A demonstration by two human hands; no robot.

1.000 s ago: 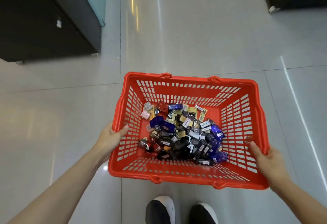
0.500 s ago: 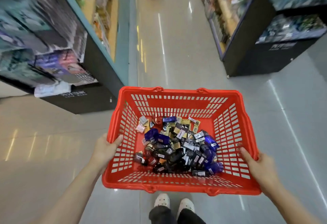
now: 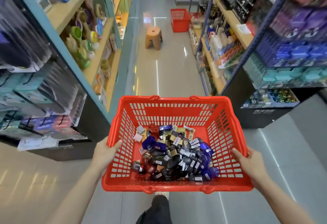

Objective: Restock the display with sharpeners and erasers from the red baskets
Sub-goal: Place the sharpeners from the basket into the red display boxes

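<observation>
1. Head view, carried load: the red basket (image 3: 177,115) is held level over the aisle floor (image 3: 164,75), between two runs of shelving. A loose heap of small wrapped items (image 3: 174,154), dark, blue and gold, taken to be the sharpeners and erasers, lies on its bottom, toward the near wall.
2. Head view, hands: the left hand (image 3: 104,151) is clamped on the basket's left rim, thumb hooked inside the wall, fingers wrapped outside. The right hand (image 3: 247,160) is clamped on the right rim in the same manner.
3. Head view, surroundings: a second red basket (image 3: 180,20) stands far down the aisle beside the right shelves (image 3: 228,16), with a tan stool (image 3: 153,37) near it. The left shelves (image 3: 88,34) are blurred; the target display cannot be identified.
4. Step in hand: transport of stock is judged to be under way; nothing has yet been shelved from this basket.
5. Next move: the basket is likely to be carried to the display and set down, so that one hand is freed for picking items.
</observation>
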